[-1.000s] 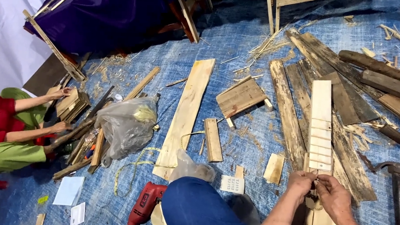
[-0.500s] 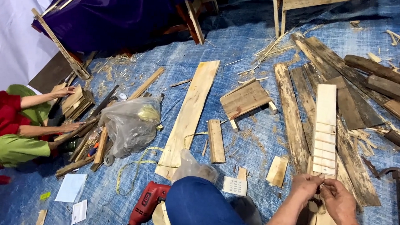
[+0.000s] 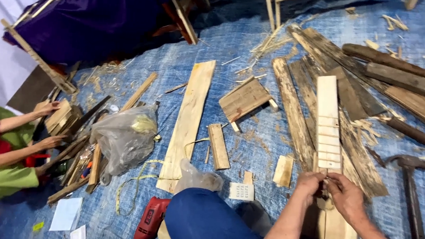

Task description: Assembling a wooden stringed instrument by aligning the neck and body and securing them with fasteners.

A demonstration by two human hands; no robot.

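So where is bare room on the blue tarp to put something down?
Bare blue tarp lies above the long pale plank, toward the purple cloth. A smaller patch lies between the small board and the grey plank. It is crowded around both hands, the hammer and the plastic bag.

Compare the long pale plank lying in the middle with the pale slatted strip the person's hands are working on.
The long pale plank is one wide, smooth board; the slatted strip is narrower and crossed by cut lines into short segments. The plank lies untouched on the blue tarp; the strip rests on dark weathered boards, with the left hand and right hand at its near end. Both are light wood.
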